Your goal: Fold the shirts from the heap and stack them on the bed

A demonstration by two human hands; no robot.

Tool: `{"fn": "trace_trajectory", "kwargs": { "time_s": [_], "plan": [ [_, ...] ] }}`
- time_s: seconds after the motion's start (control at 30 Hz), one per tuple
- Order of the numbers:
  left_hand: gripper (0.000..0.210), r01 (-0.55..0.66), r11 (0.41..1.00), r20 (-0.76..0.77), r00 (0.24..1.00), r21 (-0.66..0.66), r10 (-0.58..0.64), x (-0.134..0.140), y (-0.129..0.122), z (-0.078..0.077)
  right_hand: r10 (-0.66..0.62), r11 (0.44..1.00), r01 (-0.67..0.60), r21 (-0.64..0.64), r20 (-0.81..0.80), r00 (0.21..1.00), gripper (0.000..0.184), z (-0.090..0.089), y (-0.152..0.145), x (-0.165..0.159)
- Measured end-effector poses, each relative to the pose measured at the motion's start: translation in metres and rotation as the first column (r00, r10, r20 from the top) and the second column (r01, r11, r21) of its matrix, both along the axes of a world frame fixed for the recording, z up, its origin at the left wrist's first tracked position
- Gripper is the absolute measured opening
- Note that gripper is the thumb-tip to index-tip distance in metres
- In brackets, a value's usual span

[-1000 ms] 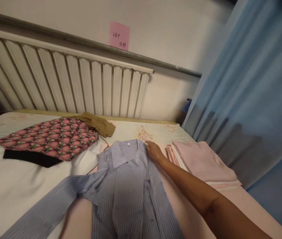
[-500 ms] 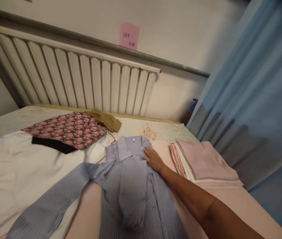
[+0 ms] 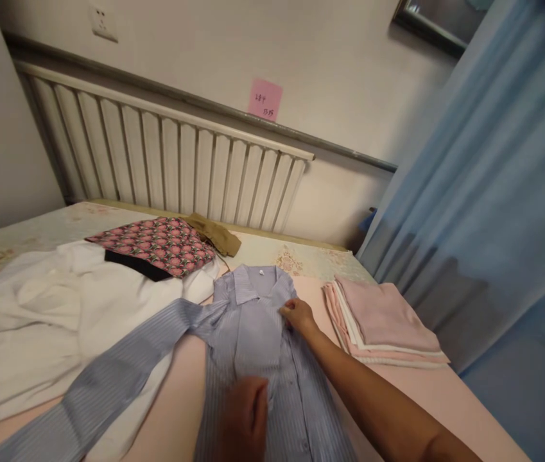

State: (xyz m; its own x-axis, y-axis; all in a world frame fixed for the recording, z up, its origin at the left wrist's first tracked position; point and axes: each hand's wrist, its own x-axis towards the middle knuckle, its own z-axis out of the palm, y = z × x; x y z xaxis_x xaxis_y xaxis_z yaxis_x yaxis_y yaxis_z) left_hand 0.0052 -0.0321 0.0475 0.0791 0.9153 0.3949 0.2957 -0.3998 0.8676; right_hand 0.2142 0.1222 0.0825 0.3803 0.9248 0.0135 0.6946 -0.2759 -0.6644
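A blue striped button-up shirt (image 3: 272, 346) lies spread out, collar at the far end. One sleeve is folded across its front, while the other stretches out to the lower left. My right hand (image 3: 300, 316) is closed near the shirt's right shoulder, its fingertips pinching the fabric. Low over the middle of the shirt is my left hand (image 3: 246, 417), smeared by motion. Whether its fingers hold any cloth cannot be made out.
Left of the shirt lies a white garment (image 3: 122, 314), with a floral-patterned cloth (image 3: 161, 247) and a brown cloth (image 3: 217, 236) behind it. A folded stack of pink and white fabric (image 3: 388, 314) sits to the right. Blue curtain (image 3: 469, 212) hangs at the right edge; a radiator (image 3: 171, 154) is behind.
My left hand has come into view from below, over the shirt. My right hand went from lying flat on the shirt's shoulder to pinching it. The view has shifted slightly left and up.
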Motion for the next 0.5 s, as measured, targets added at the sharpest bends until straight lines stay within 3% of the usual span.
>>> {"fn": "trace_trajectory", "kwargs": {
  "time_s": [0.07,0.13,0.3,0.4,0.5],
  "plan": [
    [0.026,-0.096,0.984,0.068,0.992,-0.147,0.107,-0.013,0.012,0.012,-0.031,0.997,0.027,-0.074,-0.06,0.998,0.019,0.002,0.004,-0.01],
    [0.027,-0.111,0.957,0.136,0.979,-0.267,0.152,-0.021,0.024,0.019,-0.047,0.992,0.035,-0.118,-0.103,0.994,0.016,0.005,0.005,-0.02],
    [0.033,-0.081,0.893,0.288,0.93,-0.444,0.227,-0.031,0.047,0.019,0.032,0.986,-0.061,-0.153,-0.185,0.982,0.013,0.025,-0.006,-0.042],
    [0.034,-0.096,0.863,0.346,0.89,-0.496,0.298,-0.041,0.054,0.021,0.137,0.976,-0.171,-0.133,-0.233,0.963,0.017,0.049,-0.029,-0.058],
    [0.034,-0.106,0.844,0.383,0.856,-0.527,0.347,-0.053,0.06,0.025,0.3,0.948,-0.317,-0.03,-0.245,0.922,0.009,0.078,-0.078,-0.077]
  ]
}}
